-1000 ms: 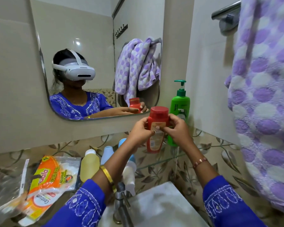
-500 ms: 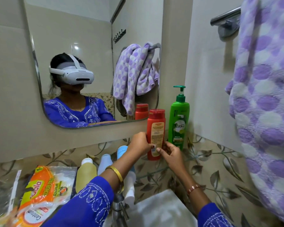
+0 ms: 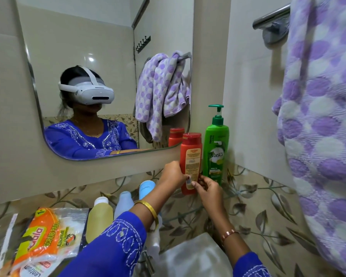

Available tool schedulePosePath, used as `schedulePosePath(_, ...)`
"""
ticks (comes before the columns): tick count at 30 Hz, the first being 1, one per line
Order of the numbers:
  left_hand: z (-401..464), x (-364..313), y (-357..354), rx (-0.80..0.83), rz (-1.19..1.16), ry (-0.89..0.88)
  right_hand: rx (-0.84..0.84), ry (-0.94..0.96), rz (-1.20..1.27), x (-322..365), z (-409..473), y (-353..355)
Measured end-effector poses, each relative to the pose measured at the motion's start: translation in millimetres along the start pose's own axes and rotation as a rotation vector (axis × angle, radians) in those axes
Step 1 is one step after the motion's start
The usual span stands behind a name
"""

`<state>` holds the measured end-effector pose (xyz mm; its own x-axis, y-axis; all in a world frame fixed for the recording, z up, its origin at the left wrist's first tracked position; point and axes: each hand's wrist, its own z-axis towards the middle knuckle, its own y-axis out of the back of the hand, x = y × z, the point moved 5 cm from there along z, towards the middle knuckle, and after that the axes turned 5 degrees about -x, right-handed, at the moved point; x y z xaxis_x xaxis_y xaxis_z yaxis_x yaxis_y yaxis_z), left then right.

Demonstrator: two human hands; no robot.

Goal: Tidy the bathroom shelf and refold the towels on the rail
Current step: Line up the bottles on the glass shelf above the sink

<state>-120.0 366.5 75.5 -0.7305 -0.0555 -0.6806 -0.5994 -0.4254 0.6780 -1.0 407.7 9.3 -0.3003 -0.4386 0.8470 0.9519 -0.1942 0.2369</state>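
Note:
A red bottle (image 3: 190,154) stands upright on the glass shelf (image 3: 190,211), right beside a green pump bottle (image 3: 216,150) in the corner. My left hand (image 3: 172,173) grips the red bottle's lower left side. My right hand (image 3: 207,186) touches its bottom right with fingertips on the label. A purple and white spotted towel (image 3: 324,120) hangs bunched over the metal rail (image 3: 270,17) at the right.
On the shelf to the left stand a yellow bottle (image 3: 100,216), a pale blue-white bottle (image 3: 124,202) and a blue-capped bottle (image 3: 147,187). An orange scrub pad packet (image 3: 38,240) lies at far left. The mirror (image 3: 108,76) hangs above; a tap and white basin (image 3: 190,256) sit below.
Both hands brought the red bottle down from chest height and set it upright on the shelf beside the green bottle. My hands slid down to its base.

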Motion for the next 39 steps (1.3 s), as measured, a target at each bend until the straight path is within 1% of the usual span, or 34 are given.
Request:
schedulePosePath(4, -8, 1, 0, -0.021, -0.015, 0.009, -0.095, 0.079, -0.054, 3, -14, 5)
schedulePosePath(8, -23, -5, 14, -0.094, -0.108, -0.001, -0.224, 0.268, -0.118, 9, -46, 9)
schedulePosePath(11, -35, -8, 32, -0.145, -0.216, -0.046, -0.209, 0.387, -0.051, 18, -63, 9)
schedulePosePath(12, -39, -5, 38, -0.158, -0.255, -0.052, -0.158, 0.427, -0.032, 22, -69, 5)
schedulePosePath(14, -46, 4, 48, -0.165, -0.317, -0.047, -0.002, 0.485, -0.02, 29, -86, -8)
schedulePosePath(19, -68, 25, 69, -0.196, -0.402, -0.036, 0.366, 0.553, -0.005, 49, -113, -37)
schedulePosePath(21, -75, 32, 74, -0.207, -0.403, -0.027, 0.44, 0.609, -0.03, 56, -117, -46)
schedulePosePath(25, -84, 50, 79, -0.225, -0.439, -0.005, 0.409, 0.626, -0.01, 64, -117, -48)
schedulePosePath(28, -90, 58, 73, -0.195, -0.437, 0.013, 0.393, 0.567, 0.087, 64, -108, -40)
schedulePosePath(32, -91, 50, 66, -0.183, -0.474, -0.058, 0.288, 0.543, 0.163, 78, -89, -24)
schedulePosePath(36, -84, 38, 62, -0.216, -0.551, -0.099, 0.18, 0.427, 0.223, 91, -63, -13)
schedulePosePath(39, -80, 34, 54, -0.222, -0.584, -0.12, 0.15, 0.403, 0.252, 96, -45, -14)
